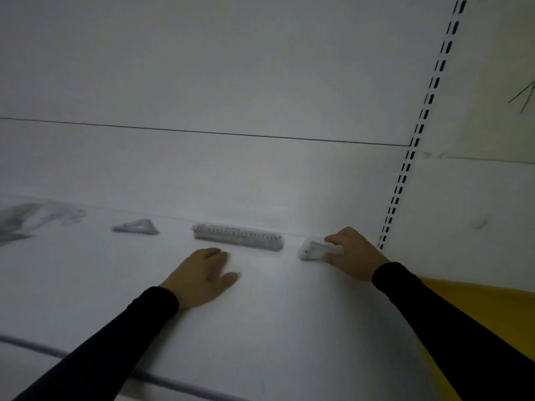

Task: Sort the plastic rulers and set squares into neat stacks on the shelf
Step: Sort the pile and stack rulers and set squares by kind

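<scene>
- Right hand point(354, 251) grips a stack of clear plastic pieces point(314, 250) on the shelf point(260, 328), near the back wall.
- Left hand point(202, 276) lies flat, fingers relaxed, just before the ruler stack point(238, 237).
- A set square point(137, 227) lies further left.
</scene>
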